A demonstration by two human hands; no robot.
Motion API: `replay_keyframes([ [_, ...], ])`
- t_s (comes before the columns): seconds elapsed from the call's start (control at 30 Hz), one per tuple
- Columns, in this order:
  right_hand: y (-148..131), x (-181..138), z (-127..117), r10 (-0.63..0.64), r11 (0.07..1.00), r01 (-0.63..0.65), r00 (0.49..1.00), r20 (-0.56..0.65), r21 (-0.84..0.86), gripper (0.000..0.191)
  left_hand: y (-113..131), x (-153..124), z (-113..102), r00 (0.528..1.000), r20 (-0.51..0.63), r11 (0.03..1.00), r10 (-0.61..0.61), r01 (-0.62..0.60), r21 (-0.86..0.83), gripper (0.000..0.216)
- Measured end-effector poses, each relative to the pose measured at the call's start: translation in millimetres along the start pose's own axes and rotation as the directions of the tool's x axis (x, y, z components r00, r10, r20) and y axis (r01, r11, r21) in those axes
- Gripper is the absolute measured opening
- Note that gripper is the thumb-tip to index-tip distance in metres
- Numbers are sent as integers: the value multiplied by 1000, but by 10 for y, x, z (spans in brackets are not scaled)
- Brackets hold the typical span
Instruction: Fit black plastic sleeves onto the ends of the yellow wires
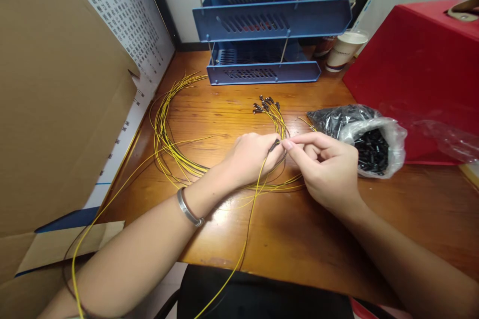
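My left hand (250,157) is closed around a thin yellow wire (251,209) that runs down off the table's front edge; a small black cap (274,145) sits at the wire's tip. My right hand (326,167) pinches that tip with thumb and forefinger, touching the left hand's fingers. A coil of several yellow wires (164,132) lies on the wooden table (299,229) to the left. Some of them end in black caps (265,103) just beyond my hands.
A clear plastic bag of small black caps (368,142) lies right of my hands. A red box (415,70) stands behind it, a blue stacked paper tray (264,72) at the back, a paper cup (345,50) beside it, and cardboard (56,99) on the left.
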State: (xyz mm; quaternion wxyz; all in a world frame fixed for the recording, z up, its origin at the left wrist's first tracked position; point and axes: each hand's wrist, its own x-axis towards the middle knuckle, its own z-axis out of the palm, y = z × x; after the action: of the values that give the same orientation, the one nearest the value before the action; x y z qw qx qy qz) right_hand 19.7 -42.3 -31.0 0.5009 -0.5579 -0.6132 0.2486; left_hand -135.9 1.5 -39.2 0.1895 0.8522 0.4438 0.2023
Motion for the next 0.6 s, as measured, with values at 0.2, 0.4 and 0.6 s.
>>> replay_keyframes([
  [0.2,-7,-11,13,-26,999,27,1000,16,-45,12,8,3,-18,1000,24,991,15,-18,134,38],
  [0.4,21,-6,14,-35,997,37,999,27,-64,12,30,4,-33,998,70,984,-6,-7,178,38],
  [0.6,23,4,7,-56,997,57,998,7,-51,9,43,5,-46,998,54,982,-21,10,187,43],
])
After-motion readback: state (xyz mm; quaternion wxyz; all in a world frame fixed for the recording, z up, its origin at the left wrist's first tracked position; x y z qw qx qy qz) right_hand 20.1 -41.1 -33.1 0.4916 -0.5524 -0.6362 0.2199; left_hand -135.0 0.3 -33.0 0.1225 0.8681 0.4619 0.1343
